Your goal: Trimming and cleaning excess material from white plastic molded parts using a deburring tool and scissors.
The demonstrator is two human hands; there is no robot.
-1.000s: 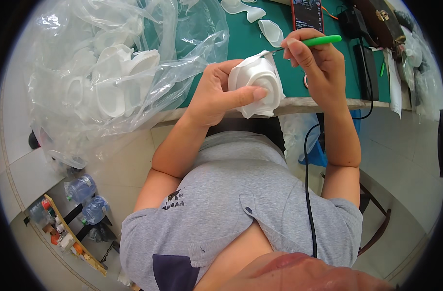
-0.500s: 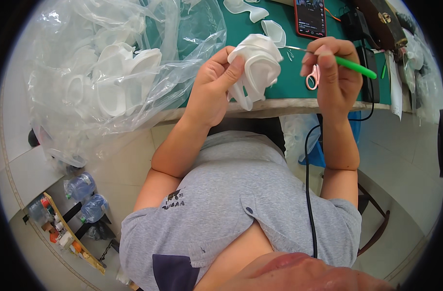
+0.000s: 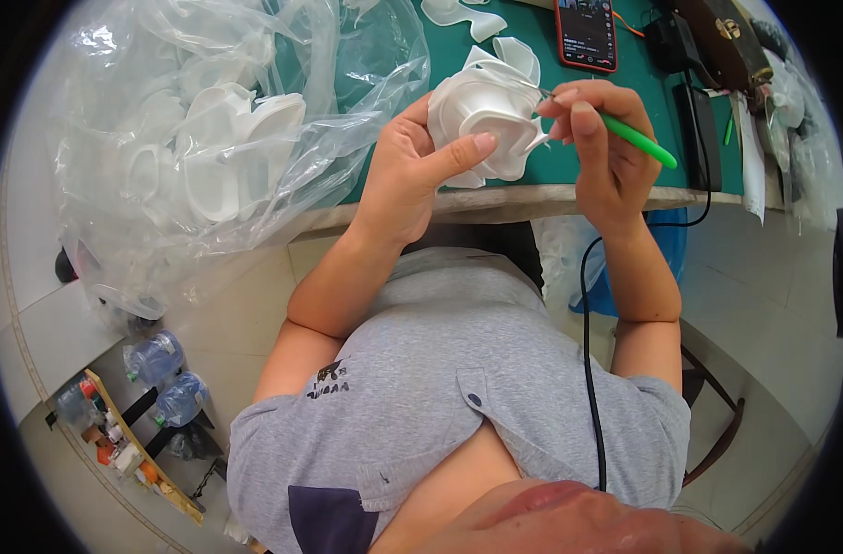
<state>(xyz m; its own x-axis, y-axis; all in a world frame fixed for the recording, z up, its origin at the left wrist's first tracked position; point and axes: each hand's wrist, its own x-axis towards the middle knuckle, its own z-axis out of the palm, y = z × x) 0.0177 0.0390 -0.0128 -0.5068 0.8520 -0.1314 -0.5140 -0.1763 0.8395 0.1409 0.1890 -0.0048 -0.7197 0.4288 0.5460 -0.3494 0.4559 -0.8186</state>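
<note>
Between the thumb and fingers of my left hand is a soft white moulded piece, rounded, with a curved raised rim and thin wavy edges. My right hand grips a green-handled tool with a thin metal shaft, held like a pen. The tool's tip lies at the upper right edge of the white piece; whether it touches cannot be made out. Another white cup-like piece shows just behind the held one, partly covered by it.
A clear plastic bag full of similar white pieces spreads over the left side of the green table. At the back are a white strip and a phone. A black cable hangs by my right forearm.
My right hand and the tool have moved left, bringing the tip to the white piece's edge. My left hand has turned the piece, its thumb now across the front. The pink scissors are now hidden.
</note>
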